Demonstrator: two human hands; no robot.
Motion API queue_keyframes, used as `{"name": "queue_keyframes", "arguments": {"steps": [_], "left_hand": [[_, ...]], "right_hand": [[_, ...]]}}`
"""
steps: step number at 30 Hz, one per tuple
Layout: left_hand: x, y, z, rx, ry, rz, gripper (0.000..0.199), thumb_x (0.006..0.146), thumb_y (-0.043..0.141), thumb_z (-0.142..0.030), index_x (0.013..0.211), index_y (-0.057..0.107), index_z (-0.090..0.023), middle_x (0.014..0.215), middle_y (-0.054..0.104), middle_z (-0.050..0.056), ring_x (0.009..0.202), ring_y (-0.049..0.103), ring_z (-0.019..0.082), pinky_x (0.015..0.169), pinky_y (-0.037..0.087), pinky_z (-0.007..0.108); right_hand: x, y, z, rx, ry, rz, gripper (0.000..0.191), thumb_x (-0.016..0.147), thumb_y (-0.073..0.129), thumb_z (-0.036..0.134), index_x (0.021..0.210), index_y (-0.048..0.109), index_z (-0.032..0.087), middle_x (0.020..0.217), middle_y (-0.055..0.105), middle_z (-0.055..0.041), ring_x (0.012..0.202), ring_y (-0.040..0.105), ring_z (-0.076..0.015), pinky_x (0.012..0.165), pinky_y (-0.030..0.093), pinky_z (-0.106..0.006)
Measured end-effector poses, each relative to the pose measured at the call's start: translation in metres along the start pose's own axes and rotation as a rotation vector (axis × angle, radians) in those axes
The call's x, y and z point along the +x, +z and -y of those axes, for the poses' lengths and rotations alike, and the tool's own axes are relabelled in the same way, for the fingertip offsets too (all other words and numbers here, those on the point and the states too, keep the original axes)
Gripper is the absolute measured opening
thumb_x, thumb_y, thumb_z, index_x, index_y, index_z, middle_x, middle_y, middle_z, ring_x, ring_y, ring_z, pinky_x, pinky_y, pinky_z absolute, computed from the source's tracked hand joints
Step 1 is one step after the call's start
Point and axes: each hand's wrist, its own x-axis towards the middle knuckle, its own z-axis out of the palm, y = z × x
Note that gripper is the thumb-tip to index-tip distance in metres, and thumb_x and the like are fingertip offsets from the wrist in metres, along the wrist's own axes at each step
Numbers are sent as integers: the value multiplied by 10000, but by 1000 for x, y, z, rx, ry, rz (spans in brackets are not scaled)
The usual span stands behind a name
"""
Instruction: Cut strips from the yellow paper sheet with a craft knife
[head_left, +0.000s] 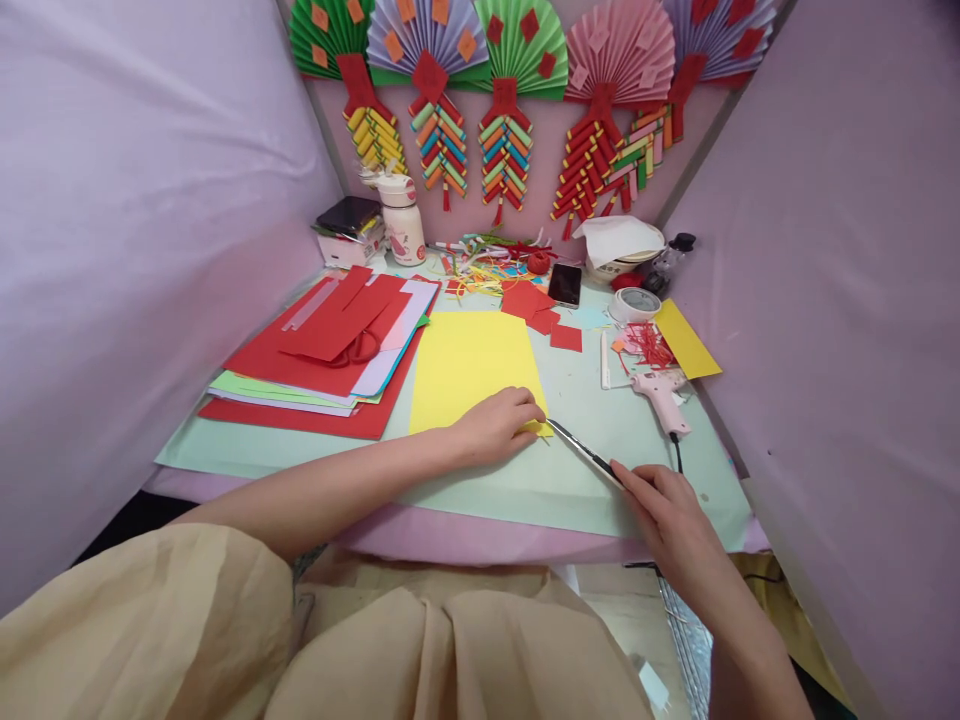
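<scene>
A yellow sheet of paper (476, 360) lies on the table in front of me. My left hand (499, 425) rests on its lower right part, fingers bent and pinching the paper near the corner. My right hand (667, 510) is closed around a slim, pointed cutting tool (585, 450) with a silver and black blade. Its tip meets the right edge of the yellow sheet, just beside my left fingertips. The handle is hidden in my palm, so whether it is a knife or scissors cannot be told.
At left lies a stack of coloured paper (300, 375) with red-handled scissors (364, 347) on it. A bottle (403, 225), paper scraps (487, 278), red squares (566, 338) and a phone (565, 285) sit behind. A tape roll (634, 304) and a corded glue gun (661, 398) are at right.
</scene>
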Motion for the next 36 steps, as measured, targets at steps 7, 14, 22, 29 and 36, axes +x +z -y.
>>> {"name": "queue_keyframes", "arguments": {"steps": [7,14,22,29,36], "left_hand": [[14,14,-18,-28,-156,22,120,906,571,-184,808,636,-162,902,599,68,888,541,227,781,470,350],[14,13,-18,-71,-230,-43,129,902,522,-129,827,622,-163,913,609,61,893,567,209,793,494,340],[-42,7,-24,162,-78,-75,218,979,450,-179,952,665,-153,993,602,89,927,535,222,824,484,357],[-49,15,-22,271,15,-66,222,1000,442,-208,1101,620,-121,1022,585,103,951,507,231,855,487,363],[-50,15,-21,287,19,-68,238,1011,408,-209,1075,622,-127,1012,584,102,942,513,228,857,485,366]], "right_hand": [[-11,9,-4,8,51,-34,409,996,412,236,1393,493,290,1050,556,-88,963,512,-219,814,478,-368],[30,26,-6,-193,113,-168,416,968,353,193,1313,584,181,985,558,-145,899,479,-274,808,468,-456],[56,21,18,-29,-154,-141,340,969,422,163,1246,605,233,1185,581,-130,1082,512,-252,908,475,-439],[87,29,30,10,-454,150,325,966,413,95,1196,619,198,1075,642,-96,1011,558,-217,829,497,-371],[96,29,26,-140,-534,221,276,982,424,120,1150,633,187,1032,658,-82,938,556,-201,812,447,-347]]}}
